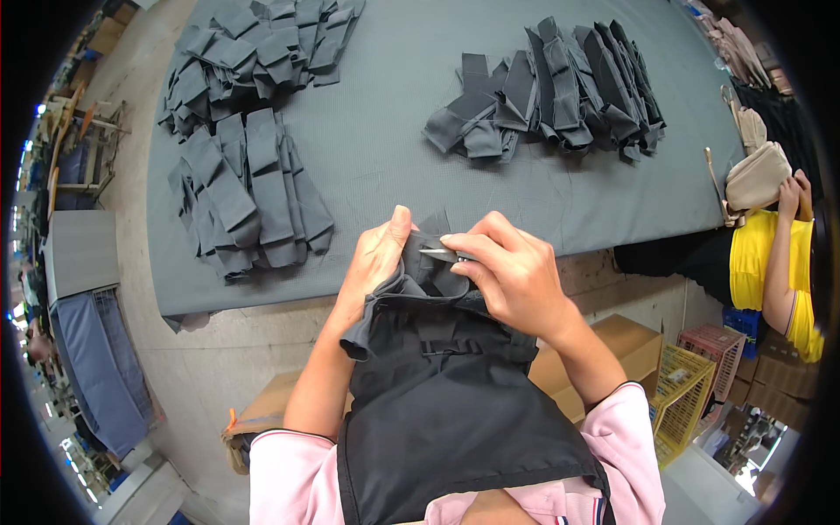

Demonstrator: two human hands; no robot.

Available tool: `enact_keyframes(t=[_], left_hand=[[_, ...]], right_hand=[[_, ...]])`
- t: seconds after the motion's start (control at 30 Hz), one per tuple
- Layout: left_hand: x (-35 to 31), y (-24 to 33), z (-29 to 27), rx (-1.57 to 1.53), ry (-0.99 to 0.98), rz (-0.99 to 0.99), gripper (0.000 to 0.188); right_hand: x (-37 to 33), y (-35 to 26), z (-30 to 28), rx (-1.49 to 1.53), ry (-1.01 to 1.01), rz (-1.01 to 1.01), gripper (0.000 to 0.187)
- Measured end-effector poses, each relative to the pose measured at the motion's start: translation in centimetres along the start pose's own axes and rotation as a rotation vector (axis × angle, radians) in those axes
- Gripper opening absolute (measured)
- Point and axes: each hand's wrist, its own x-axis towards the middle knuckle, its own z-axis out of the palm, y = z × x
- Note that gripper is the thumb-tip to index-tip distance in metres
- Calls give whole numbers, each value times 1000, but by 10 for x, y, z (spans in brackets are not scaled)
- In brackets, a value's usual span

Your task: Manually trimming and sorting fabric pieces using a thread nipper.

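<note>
Both hands up front, just off the near edge of the grey-covered table, in front of the wearer's chest. Left hand holds a dark grey cloth piece; thumb points to the far side along the cloth's left side, other fingers mostly hidden by cloth, so can't tell if spread or pressed together. Right hand has thumb and index pinching a small silver pointed tool, the rest curled in behind. Tool tip points left, over the cloth; whether it touches the cloth is unclear. Cloth piece sits between the hands, folds hanging toward the near side over the black apron. Black buckle on the apron, just near of the cloth. Pink sleeves on both arms.

On the table: one dark grey cloth pile far left, a second cloth pile just nearer on the same side, a third cloth pile far right. All strips, overlapping, creased.

Right side: a co-worker in a yellow top, hands on a beige bag near the table's right end. Below table level on the right: cardboard box, yellow crate beside it, reddish crate, blue crate. Left side, across the floor: blue draped cloth over a rack, grey panel just beyond it.
</note>
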Motion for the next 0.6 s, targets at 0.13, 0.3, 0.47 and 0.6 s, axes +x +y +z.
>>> enact_keyframes(t=[0.13,0.3,0.47,0.6], left_hand=[[-3,8,-4,102,-72,-34,50],[-8,17,-4,166,-141,-71,52],[-9,16,-6,180,-192,-108,52],[-11,21,-9,158,-251,-184,54]], right_hand=[[9,0,-15,-117,-99,-163,26],[23,10,-21,-172,-198,-428,21],[31,13,-20,-152,-249,-524,20],[35,14,-21,-156,-314,-585,19]])
